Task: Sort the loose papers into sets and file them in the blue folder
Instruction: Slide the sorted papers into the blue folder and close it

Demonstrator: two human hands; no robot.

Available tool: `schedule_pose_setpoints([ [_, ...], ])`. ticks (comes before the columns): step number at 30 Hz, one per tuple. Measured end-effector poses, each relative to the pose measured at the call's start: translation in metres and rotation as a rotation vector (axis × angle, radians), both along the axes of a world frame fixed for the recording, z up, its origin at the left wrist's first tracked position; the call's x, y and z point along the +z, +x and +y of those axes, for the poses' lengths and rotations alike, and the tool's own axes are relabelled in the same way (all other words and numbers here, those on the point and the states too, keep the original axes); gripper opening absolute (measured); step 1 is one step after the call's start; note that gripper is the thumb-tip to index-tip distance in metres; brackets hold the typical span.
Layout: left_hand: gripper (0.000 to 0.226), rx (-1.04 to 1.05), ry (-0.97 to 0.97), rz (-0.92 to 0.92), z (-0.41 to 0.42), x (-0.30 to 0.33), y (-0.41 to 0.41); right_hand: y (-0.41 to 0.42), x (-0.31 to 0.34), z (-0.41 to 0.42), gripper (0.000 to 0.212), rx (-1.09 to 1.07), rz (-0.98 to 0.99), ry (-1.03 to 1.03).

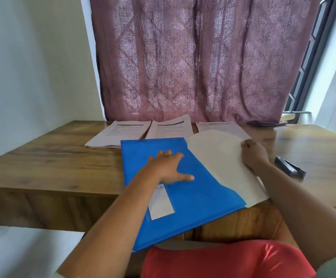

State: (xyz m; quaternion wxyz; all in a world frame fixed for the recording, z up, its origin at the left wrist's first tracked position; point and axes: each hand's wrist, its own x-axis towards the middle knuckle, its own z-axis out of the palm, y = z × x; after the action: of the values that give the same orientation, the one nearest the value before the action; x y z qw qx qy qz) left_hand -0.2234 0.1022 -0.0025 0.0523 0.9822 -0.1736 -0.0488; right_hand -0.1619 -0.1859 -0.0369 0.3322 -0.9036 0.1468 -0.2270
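The blue folder (183, 197) lies on the wooden table (52, 157), overhanging its front edge, with a white label near its lower left. My left hand (169, 167) rests flat on the folder, fingers spread. My right hand (253, 153) is closed on the upper right edge of a set of white papers (223, 161) that sticks out from under the folder's right side. Three stacks of printed papers lie along the back: left stack (119, 135), middle stack (169, 129) and right stack (221, 127), the last partly covered by the white papers.
A dark stapler (289, 167) lies on the table right of my right hand. A mauve curtain (193, 57) hangs behind the table, with a window frame (311, 57) at the right. My red-clothed lap (223, 259) is below the table's edge.
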Motion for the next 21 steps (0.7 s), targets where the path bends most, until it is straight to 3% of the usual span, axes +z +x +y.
schedule_pose_setpoints([
  [6, 0.088, -0.081, 0.029, 0.175, 0.016, -0.002, 0.002, 0.003, 0.003, -0.007, 0.03, 0.068, 0.213, -0.34],
  [8, 0.086, -0.101, 0.041, 0.185, 0.02, -0.002, 0.004, 0.0, 0.006, 0.001, 0.042, 0.114, 0.137, -0.462],
  [11, 0.086, -0.117, 0.07, 0.178, 0.022, 0.0, 0.007, -0.006, 0.008, 0.025, 0.047, 0.361, 0.084, -0.582],
  [13, 0.086, -0.111, 0.076, 0.19, 0.025, 0.001, 0.011, -0.007, 0.01, 0.042, 0.041, 0.433, 0.225, -0.622],
  [16, 0.087, -0.104, 0.084, 0.203, 0.029, 0.001, 0.015, -0.007, 0.019, 0.062, 0.038, 0.323, 0.408, -0.726],
  [19, 0.087, -0.107, 0.088, 0.212, 0.031, 0.0, 0.016, -0.01, 0.019, 0.078, 0.053, 0.377, 0.488, -0.821],
  [21, 0.086, -0.111, 0.089, 0.213, 0.032, 0.0, 0.016, -0.01, 0.013, 0.088, 0.049, 0.377, 0.513, -0.828],
])
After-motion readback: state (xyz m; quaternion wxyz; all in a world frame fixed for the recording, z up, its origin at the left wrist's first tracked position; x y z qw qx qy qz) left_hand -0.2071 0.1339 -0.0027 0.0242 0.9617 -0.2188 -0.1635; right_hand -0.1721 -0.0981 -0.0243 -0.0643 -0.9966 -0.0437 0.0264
